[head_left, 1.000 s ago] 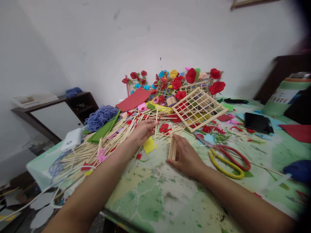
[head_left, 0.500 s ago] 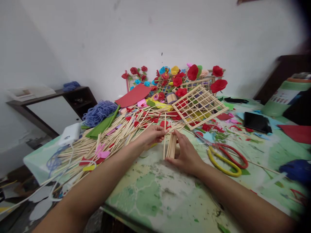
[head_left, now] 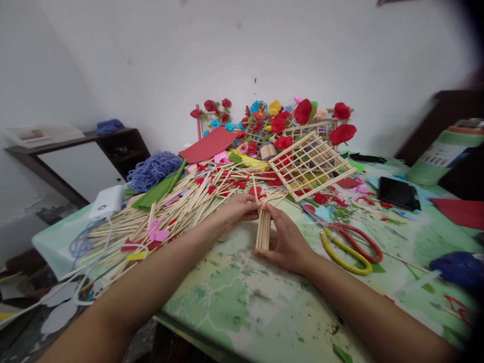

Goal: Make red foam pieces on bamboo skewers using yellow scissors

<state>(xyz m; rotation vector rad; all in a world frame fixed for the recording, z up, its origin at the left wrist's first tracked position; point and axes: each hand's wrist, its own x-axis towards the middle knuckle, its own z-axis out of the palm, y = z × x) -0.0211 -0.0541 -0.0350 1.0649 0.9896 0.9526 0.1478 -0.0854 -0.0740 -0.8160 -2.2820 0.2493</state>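
Observation:
In the middle of the head view, my right hand is closed around a short bundle of thin wooden sticks. Its thumb presses at the bundle's lower end and its fingers at the upper end. My left hand pinches a single wooden stick at the bundle's top left corner. That stick points up and away past the fingertips; its lower part runs against the bundle and is hard to tell from it. A large heap of loose wooden sticks spreads just left of my left forearm.
Scissors with red and yellow handles lie right of my right hand. Behind are a stick lattice and red paper flowers. Blue-purple yarn, a white device, a black phone and a green bottle stand around the green table.
The single stick, earlier upright and slightly apart at the bundle's left, has come up against the bundle and now tilts. My view has shifted slightly.

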